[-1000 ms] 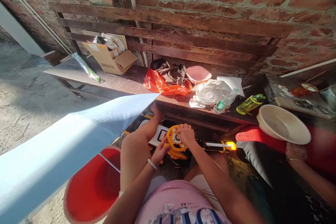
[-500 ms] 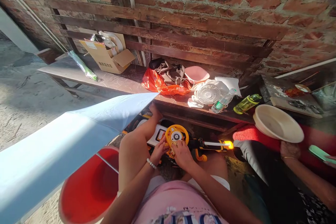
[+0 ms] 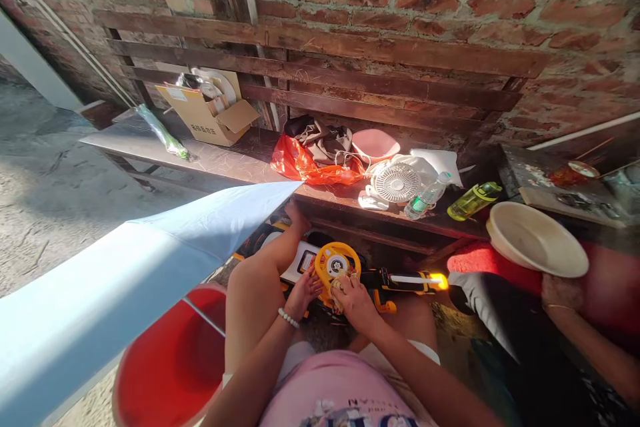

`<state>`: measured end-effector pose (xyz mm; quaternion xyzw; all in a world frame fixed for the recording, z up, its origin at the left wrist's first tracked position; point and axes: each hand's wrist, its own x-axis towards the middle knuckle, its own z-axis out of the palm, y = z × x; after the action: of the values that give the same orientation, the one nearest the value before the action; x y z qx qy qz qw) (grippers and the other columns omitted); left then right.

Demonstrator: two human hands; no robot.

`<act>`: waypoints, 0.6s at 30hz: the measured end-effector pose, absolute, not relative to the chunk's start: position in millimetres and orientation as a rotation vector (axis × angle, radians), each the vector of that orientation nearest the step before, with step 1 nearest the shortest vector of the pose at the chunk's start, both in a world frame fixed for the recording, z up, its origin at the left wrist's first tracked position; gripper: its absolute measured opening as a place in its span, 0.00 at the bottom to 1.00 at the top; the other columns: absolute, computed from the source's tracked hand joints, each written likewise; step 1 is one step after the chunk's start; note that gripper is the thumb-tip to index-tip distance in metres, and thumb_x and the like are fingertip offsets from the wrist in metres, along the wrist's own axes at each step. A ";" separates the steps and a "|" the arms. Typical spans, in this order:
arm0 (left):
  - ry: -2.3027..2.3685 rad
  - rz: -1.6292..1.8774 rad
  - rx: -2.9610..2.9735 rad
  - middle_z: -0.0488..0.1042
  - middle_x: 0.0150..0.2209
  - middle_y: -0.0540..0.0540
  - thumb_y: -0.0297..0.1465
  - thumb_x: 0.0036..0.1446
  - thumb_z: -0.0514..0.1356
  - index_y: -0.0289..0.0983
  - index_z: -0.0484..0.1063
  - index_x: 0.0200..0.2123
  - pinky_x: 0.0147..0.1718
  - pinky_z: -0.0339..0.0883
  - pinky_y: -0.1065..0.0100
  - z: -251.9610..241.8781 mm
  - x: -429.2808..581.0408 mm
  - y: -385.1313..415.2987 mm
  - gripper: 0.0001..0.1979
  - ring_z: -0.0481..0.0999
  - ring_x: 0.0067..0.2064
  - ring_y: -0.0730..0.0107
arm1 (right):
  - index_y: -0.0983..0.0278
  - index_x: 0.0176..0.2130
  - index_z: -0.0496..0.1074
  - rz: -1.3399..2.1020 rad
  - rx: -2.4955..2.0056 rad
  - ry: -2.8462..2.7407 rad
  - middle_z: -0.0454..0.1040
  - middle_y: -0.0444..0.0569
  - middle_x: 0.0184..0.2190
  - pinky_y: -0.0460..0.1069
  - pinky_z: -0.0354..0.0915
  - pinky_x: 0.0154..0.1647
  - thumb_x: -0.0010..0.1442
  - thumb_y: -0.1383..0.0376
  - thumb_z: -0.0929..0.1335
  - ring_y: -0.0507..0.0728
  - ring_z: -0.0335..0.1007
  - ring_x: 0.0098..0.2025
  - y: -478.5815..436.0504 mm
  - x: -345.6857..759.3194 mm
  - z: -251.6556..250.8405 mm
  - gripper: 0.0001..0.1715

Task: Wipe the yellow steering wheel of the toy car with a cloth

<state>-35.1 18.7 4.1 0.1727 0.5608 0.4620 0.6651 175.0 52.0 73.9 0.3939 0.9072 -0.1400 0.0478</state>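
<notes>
A yellow toy steering wheel (image 3: 338, 265) with a white centre sits between my knees on a black, white and yellow ride-on toy. Just left of its lower rim is my left hand (image 3: 303, 295), a beaded bracelet at the wrist, fingers spread with nothing in them. My right hand (image 3: 354, 301) is closed round a small crumpled yellowish piece (image 3: 341, 285), cloth-like, against the wheel's lower right part; my fingers partly hide it. A black and yellow arm (image 3: 406, 280) with a bright orange tip sticks out from the toy to the right.
On the wooden bench (image 3: 220, 163) stand a cardboard box (image 3: 203, 117), a red bag (image 3: 300, 163), a fan (image 3: 397, 182) and bottles. A blue umbrella (image 3: 145, 267) and red bucket (image 3: 170, 360) are at left. A person's hand (image 3: 563, 293) is beneath a beige basin (image 3: 537, 240).
My left hand has come away from the wheel and its fingers have spread. My right hand has shifted slightly on the yellowish piece. A green object at far right has left the view.
</notes>
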 end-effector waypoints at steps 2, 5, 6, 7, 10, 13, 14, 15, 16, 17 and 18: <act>1.339 1.039 0.504 0.75 0.67 0.36 0.53 0.70 0.50 0.42 0.57 0.77 0.65 0.69 0.48 -2.3 -29.0 19.0 0.39 0.79 0.64 0.51 | 0.56 0.61 0.78 -0.398 1.311 2.668 0.71 0.57 0.66 0.59 0.66 0.61 0.72 0.70 0.65 0.67 0.66 0.62 65.6 193.1 84.2 0.24; 1.597 0.998 0.931 0.61 0.77 0.33 0.48 0.67 0.58 0.36 0.50 0.79 0.75 0.56 0.45 -8.0 -17.0 15.1 0.45 0.61 0.77 0.45 | 0.60 0.63 0.76 -0.361 1.451 2.570 0.71 0.60 0.65 0.58 0.64 0.63 0.69 0.70 0.66 0.67 0.67 0.60 95.4 200.6 105.2 0.25; 1.689 0.955 1.120 0.55 0.79 0.33 0.45 0.65 0.60 0.35 0.49 0.80 0.77 0.50 0.45 -8.6 -13.2 12.6 0.46 0.54 0.80 0.44 | 0.61 0.64 0.75 -0.361 1.474 2.578 0.70 0.60 0.65 0.58 0.63 0.64 0.68 0.70 0.67 0.66 0.67 0.60 105.6 197.6 111.2 0.27; 1.763 0.893 1.307 0.50 0.81 0.32 0.42 0.64 0.61 0.34 0.48 0.80 0.78 0.46 0.44 -8.7 -9.7 9.8 0.47 0.47 0.81 0.43 | 0.61 0.65 0.74 -0.368 1.478 2.609 0.69 0.60 0.66 0.57 0.62 0.65 0.67 0.70 0.68 0.66 0.66 0.60 115.2 192.1 115.9 0.28; 1.853 0.645 1.727 0.43 0.82 0.33 0.34 0.63 0.60 0.34 0.47 0.81 0.77 0.44 0.38 -5.9 -2.3 2.9 0.46 0.39 0.83 0.41 | 0.59 0.68 0.72 -0.413 1.389 2.743 0.65 0.57 0.71 0.57 0.58 0.70 0.67 0.67 0.69 0.66 0.63 0.65 137.7 164.5 120.0 0.32; 1.887 0.425 1.885 0.46 0.82 0.34 0.30 0.65 0.58 0.37 0.50 0.80 0.75 0.44 0.34 -0.5 0.2 1.2 0.43 0.40 0.82 0.41 | 0.57 0.68 0.71 -0.462 1.339 2.700 0.62 0.56 0.73 0.58 0.60 0.68 0.68 0.66 0.69 0.67 0.61 0.67 149.3 133.6 112.8 0.31; 1.898 0.371 1.905 0.46 0.81 0.34 0.29 0.65 0.57 0.37 0.50 0.80 0.75 0.43 0.33 1.5 0.2 1.6 0.42 0.40 0.82 0.41 | 0.57 0.68 0.71 -0.467 1.361 2.654 0.62 0.57 0.73 0.58 0.61 0.66 0.68 0.65 0.69 0.67 0.62 0.67 151.2 125.7 109.8 0.30; 1.908 0.327 1.918 0.46 0.81 0.33 0.29 0.65 0.57 0.36 0.51 0.80 0.75 0.43 0.33 3.6 0.0 2.2 0.41 0.40 0.82 0.41 | 0.56 0.67 0.72 -0.465 1.397 2.609 0.63 0.57 0.72 0.57 0.63 0.64 0.68 0.64 0.69 0.67 0.63 0.66 152.3 119.9 107.2 0.30; 1.912 0.291 1.930 0.45 0.81 0.33 0.29 0.65 0.56 0.35 0.51 0.80 0.75 0.43 0.33 5.6 -0.1 2.9 0.41 0.40 0.82 0.42 | 0.55 0.67 0.72 -0.456 1.439 2.575 0.63 0.58 0.72 0.57 0.64 0.62 0.69 0.63 0.69 0.67 0.65 0.65 152.8 116.4 105.3 0.29; 1.915 0.263 1.940 0.44 0.82 0.33 0.28 0.65 0.56 0.35 0.51 0.80 0.75 0.43 0.34 7.5 -0.1 3.4 0.41 0.40 0.82 0.42 | 0.55 0.66 0.72 -0.443 1.483 2.549 0.64 0.58 0.71 0.57 0.65 0.60 0.69 0.62 0.69 0.67 0.66 0.64 152.8 115.3 104.3 0.28; 1.917 0.240 1.947 0.43 0.82 0.33 0.28 0.65 0.56 0.34 0.50 0.80 0.75 0.44 0.34 9.4 0.2 3.7 0.42 0.40 0.82 0.42 | 0.55 0.66 0.71 -0.431 1.527 2.526 0.64 0.58 0.70 0.56 0.66 0.59 0.69 0.61 0.69 0.67 0.67 0.63 152.3 116.5 104.1 0.28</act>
<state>0.2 3.7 9.4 0.6956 0.6852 0.0859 0.1981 116.5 152.3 104.1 0.5104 0.8441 -0.1439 0.0794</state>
